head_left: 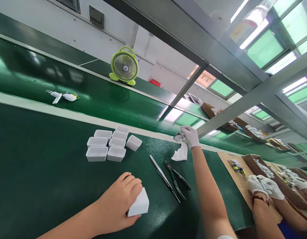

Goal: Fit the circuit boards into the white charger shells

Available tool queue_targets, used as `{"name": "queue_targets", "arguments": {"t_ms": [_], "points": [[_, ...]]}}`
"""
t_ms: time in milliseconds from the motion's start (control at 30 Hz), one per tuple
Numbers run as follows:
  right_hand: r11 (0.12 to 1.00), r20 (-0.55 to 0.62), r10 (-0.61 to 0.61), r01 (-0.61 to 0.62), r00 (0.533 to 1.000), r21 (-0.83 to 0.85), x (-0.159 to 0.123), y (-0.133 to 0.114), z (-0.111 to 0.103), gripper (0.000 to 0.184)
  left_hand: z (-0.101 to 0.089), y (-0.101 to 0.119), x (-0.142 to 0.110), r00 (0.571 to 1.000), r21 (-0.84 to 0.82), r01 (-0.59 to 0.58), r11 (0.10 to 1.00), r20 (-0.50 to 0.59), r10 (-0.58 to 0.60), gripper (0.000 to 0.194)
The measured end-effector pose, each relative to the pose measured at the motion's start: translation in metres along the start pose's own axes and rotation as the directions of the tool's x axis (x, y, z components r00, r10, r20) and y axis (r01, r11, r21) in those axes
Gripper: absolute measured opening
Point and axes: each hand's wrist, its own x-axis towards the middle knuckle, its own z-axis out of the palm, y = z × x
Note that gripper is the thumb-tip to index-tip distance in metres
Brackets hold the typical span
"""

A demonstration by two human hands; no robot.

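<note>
My bare left hand (123,202) is closed over a white plastic box (139,204) on the green table, fingers on top and thumb along the near side. In a white glove, my right hand (190,135) pinches a small electronic part (178,136) at the table's far edge; its exact kind is too small to tell. Just below that hand is a crumpled white cloth-like piece (180,153). Tweezers (164,177) and pliers (177,179) lie between my arms. Farther off stand several translucent plastic boxes (97,153) in rows, one box (133,142) tilted beside them.
Beyond the pale table edge runs a shiny green belt (106,103), carrying a white-and-yellow electronic assembly (70,96). A green fan (124,66) stands behind it. At right, co-workers' gloved hands (265,187) work beside cardboard boxes (253,162). A metal frame (243,96) crosses above.
</note>
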Motion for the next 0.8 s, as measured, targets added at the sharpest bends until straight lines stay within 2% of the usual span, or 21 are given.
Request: {"name": "queue_targets", "arguments": {"t_ms": [67,133,200,267,367,467,533,633,733,800], "points": [[1.000,0.152,-0.015,0.011,0.988,0.027,-0.010,-0.014,-0.006,0.028,0.001,0.002,0.000,1.000,-0.034,0.001,0.999,0.026,0.000,0.047],[1.000,0.294,-0.025,0.018,0.955,0.024,-0.017,-0.030,-0.006,0.026,0.002,0.004,0.000,0.999,-0.053,0.018,0.998,0.052,-0.015,0.053],[0.999,0.369,-0.035,0.037,0.929,0.001,-0.021,-0.044,0.000,0.026,0.002,0.005,0.000,0.998,-0.038,0.019,0.999,0.061,-0.016,0.052],[0.996,0.354,-0.030,0.056,0.935,-0.064,-0.025,-0.054,0.007,0.030,0.001,0.005,0.000,0.999,-0.013,0.004,1.000,0.053,-0.003,0.053],[0.966,0.255,0.029,0.038,0.966,-0.254,-0.031,-0.059,0.019,0.041,-0.003,0.005,0.000,1.000,-0.029,0.023,0.999,-0.012,-0.023,0.063],[0.897,0.254,0.115,0.009,0.960,-0.442,-0.036,-0.060,0.036,0.048,-0.006,0.008,-0.001,0.988,-0.179,0.092,0.980,-0.105,-0.112,0.067],[0.853,0.285,0.150,0.022,0.947,-0.521,-0.037,-0.061,0.048,0.046,-0.008,0.011,-0.002,0.974,-0.357,0.139,0.924,-0.117,-0.192,0.065],[0.820,0.304,0.156,0.049,0.940,-0.571,-0.033,-0.063,0.059,0.042,-0.013,0.012,0.000,0.962,-0.624,0.148,0.767,-0.090,-0.259,0.059],[0.837,0.327,0.162,0.046,0.931,-0.545,-0.027,-0.065,0.058,0.033,-0.018,0.010,0.003,0.966,-0.802,0.121,0.585,-0.040,-0.255,0.056],[0.873,0.345,0.167,0.024,0.924,-0.487,-0.026,-0.068,0.049,0.030,-0.019,0.010,0.004,0.970,-0.858,0.108,0.502,-0.020,-0.242,0.061]]}}
